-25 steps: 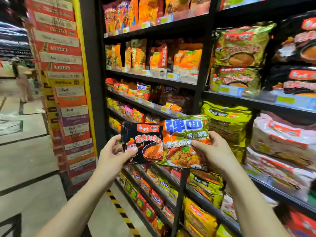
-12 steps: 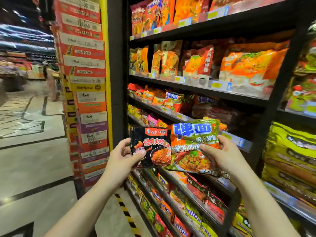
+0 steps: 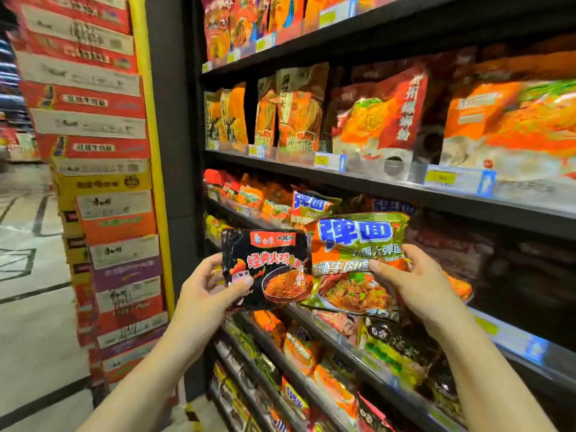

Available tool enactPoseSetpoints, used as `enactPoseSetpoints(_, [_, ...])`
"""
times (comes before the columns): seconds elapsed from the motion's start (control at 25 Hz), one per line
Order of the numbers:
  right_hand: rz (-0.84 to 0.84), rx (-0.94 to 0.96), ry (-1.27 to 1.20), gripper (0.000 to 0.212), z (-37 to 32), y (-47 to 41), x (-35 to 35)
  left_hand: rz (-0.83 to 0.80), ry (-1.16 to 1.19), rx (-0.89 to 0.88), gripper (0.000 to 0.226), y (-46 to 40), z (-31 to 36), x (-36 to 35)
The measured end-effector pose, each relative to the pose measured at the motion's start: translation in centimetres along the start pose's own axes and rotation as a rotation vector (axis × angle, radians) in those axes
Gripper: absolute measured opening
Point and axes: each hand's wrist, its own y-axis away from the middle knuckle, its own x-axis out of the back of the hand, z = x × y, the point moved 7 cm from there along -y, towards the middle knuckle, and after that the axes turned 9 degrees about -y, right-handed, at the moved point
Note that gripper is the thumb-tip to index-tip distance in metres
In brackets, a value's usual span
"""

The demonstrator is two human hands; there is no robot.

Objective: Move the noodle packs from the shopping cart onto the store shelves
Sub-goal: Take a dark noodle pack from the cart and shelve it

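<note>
Left hand: we had our left hand [image 3: 212, 291] at lower centre of the frame, closed on the black noodle pack [image 3: 268, 269], thumb on its front lower-left corner, fingers behind it.
Right hand: our right hand [image 3: 417, 285] sat right of centre, closed on the orange-green noodle pack [image 3: 352, 260], thumb pressed across its front at mid-height, fingers wrapped behind the right edge.
Black noodle pack: held upright, face to us, centre of frame; its right edge touched or slightly overlapped the other pack, we could not tell which.
Orange-green noodle pack: held upright and slightly tilted, just right of the black one, in front of the middle shelf [image 3: 389, 188]; not on any shelf.
Lower shelves: below the hands, lower centre, rows of small packs [image 3: 299, 350] stood along dark sloping shelves.
Middle shelf: behind the held packs, a matching blue-lettered pack [image 3: 311, 207] sat among orange ones.
Upper shelf: centre to upper right, large orange and red bags [image 3: 383, 113] stood upright, yellow price tags [image 3: 441, 177] on the shelf edge.
Top shelf: more red-orange bags [image 3: 237, 23], blurred.
Box stack: left of the frame, a tall stack of cartons [image 3: 93, 151] beside a yellow-edged dark post [image 3: 168, 120].
Floor: far left, pale tiled floor [image 3: 28, 322].
Cart: not in view.
</note>
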Motion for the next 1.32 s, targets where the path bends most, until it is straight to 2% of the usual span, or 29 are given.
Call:
enactPoseSetpoints(0.12, [0.094,-0.015,0.022,0.030,0.6,-3.1,1.1,-0.057,0.022,-0.027,0.044,-5.3,-1.1,-1.7])
enactPoseSetpoints(0.32, [0.287,-0.027,0.094,0.024,1.1,-5.6,2.6,-0.169,0.090,-0.081,0.045,-12.9,-2.5,-4.3])
enactPoseSetpoints(0.52, [0.555,-0.059,0.163,0.024,1.9,-6.8,2.3,-0.347,0.141,-0.121,0.054,-20.1,-3.2,-5.9])
enactPoseSetpoints(0.64, [0.706,-0.073,0.213,0.042,2.2,-8.4,1.5,-0.444,0.156,-0.138,0.060,-23.8,-3.6,-6.0])
enactPoseSetpoints(0.72, [0.761,-0.067,0.275,0.041,1.6,-9.5,0.6,-0.482,0.172,-0.156,0.057,-25.6,-3.7,-5.8])
enactPoseSetpoints(0.84, [0.772,-0.104,0.375,0.037,2.3,-11.4,-0.7,-0.546,0.205,-0.179,0.048,-27.3,-3.9,-5.7])
enactPoseSetpoints(1.08, [0.696,-0.323,0.763,0.049,4.2,-13.3,-1.9,-0.596,0.259,-0.196,0.045,-28.6,-4.3,-6.7])
enactPoseSetpoints(1.2, [0.682,-0.331,1.014,0.052,3.0,-13.5,-2.3,-0.646,0.260,-0.221,0.048,-28.6,-4.1,-8.1])
enactPoseSetpoints(1.32, [0.688,-0.317,1.067,0.053,1.5,-12.8,-2.7,-0.702,0.293,-0.227,0.048,-28.0,-3.6,-9.7])
